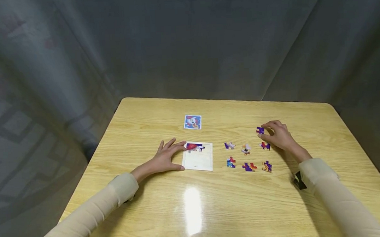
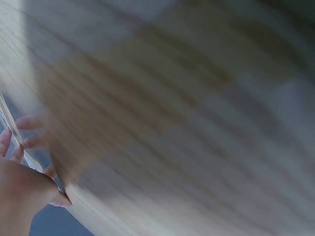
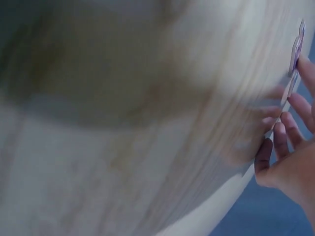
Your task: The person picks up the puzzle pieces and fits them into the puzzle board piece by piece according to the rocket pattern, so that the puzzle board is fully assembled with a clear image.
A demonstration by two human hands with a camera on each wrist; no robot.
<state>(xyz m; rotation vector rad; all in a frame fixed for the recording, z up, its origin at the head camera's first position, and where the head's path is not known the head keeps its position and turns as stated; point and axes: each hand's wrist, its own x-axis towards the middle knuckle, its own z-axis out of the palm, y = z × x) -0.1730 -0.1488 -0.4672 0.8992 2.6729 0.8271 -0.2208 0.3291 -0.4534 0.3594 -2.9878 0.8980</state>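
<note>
In the head view my left hand rests at the left edge of a white square puzzle board. Its thumb touches near the lower left corner and its fingers spread by the upper left corner. Joined jigsaw pieces in red, white and purple lie along the board's top. On the right, my right hand pinches a purple puzzle piece between thumb and forefinger at the table surface. A red and purple piece lies just below that hand. The left wrist view shows the left hand against the table edge-on.
Between the board and right hand lie several loose pieces, among them a white one with a black spot and a blue and red one. A small printed picture card lies behind the board on the wooden table. Grey curtains hang behind.
</note>
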